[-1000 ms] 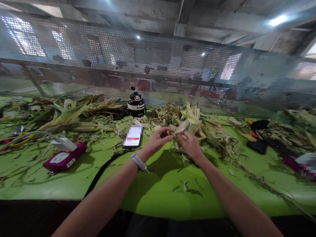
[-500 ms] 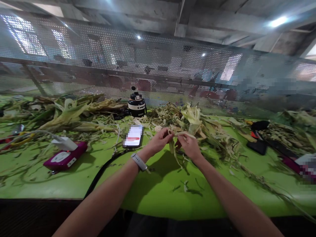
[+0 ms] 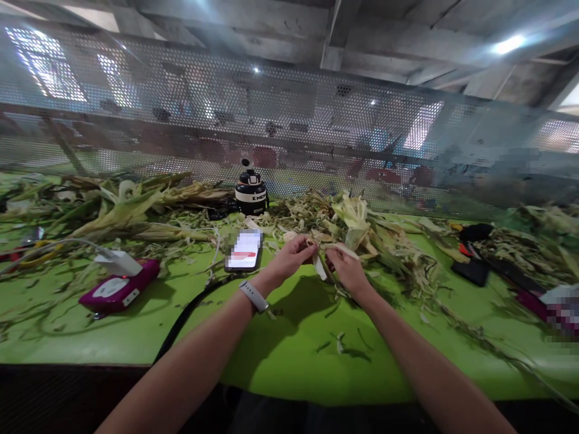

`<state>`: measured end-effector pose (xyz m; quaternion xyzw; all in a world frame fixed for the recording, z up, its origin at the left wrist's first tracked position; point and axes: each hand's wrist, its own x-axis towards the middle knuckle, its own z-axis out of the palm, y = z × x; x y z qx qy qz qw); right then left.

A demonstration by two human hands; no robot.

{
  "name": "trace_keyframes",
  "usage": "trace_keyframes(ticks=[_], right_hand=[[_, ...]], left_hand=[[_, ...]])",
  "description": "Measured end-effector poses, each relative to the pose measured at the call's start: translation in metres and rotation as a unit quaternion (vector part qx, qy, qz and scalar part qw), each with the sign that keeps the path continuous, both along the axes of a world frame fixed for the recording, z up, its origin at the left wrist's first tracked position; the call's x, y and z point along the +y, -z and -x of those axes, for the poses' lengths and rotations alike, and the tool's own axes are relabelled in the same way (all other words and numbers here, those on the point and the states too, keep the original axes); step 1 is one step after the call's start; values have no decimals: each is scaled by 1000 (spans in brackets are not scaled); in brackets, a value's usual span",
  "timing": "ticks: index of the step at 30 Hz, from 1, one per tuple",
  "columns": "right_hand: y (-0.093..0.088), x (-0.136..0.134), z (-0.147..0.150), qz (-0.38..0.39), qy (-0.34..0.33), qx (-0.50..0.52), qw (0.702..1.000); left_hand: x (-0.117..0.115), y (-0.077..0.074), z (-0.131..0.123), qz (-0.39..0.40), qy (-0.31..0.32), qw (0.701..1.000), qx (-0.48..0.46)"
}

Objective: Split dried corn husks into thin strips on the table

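My left hand (image 3: 296,254), with a pale band on its wrist, pinches a strip of corn husk (image 3: 320,266) whose end hangs down below the fingers. Close beside it, my right hand (image 3: 346,265) is closed on the husk too, and a pale length of it lies along the top of the fingers. The two hands are a small gap apart, held above the green table (image 3: 289,361). Just beyond them lies a heap of loose husks (image 3: 355,217). A few small scraps (image 3: 340,343) rest on the table nearer to me.
A lit phone (image 3: 245,248) lies left of my hands, with a black-and-white bottle (image 3: 251,194) behind it. Farther left are a purple power strip (image 3: 120,292) and more husks (image 3: 122,211). A perforated screen (image 3: 298,120) runs along the back. At right lies a black phone-like object (image 3: 470,271).
The hanging husk strip has turned and now shows a paler, wider face below my left fingers. Both hands stay in nearly the same place, still closed.
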<state>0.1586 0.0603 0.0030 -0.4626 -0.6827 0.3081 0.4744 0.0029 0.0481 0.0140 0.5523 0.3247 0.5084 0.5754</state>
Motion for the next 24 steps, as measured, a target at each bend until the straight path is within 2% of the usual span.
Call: trace_keyframes(ticks=[4,6,11,14,18,21,24], right_hand=[[-1,-4,1,55,-31,39,997],[-3,-7,2,97,-50,46,993],[-9,-11,4,147,-26,68,986],[-10,-12,6,163,-19,72,984],[-10,-14,8,170,-47,67,982],[-10,-14,7,164,-50,56,984],[-5,-10,6,165,-69,46,983]], left_hand=[[-1,-1,3,48,11,999,-16],[0,1,3,42,4,999,-6],[4,5,1,-45,-95,993,51],[6,7,2,-62,-159,982,76],[8,6,4,-65,-245,963,91],[8,6,5,-36,-267,961,55],[10,7,4,18,-251,968,16]])
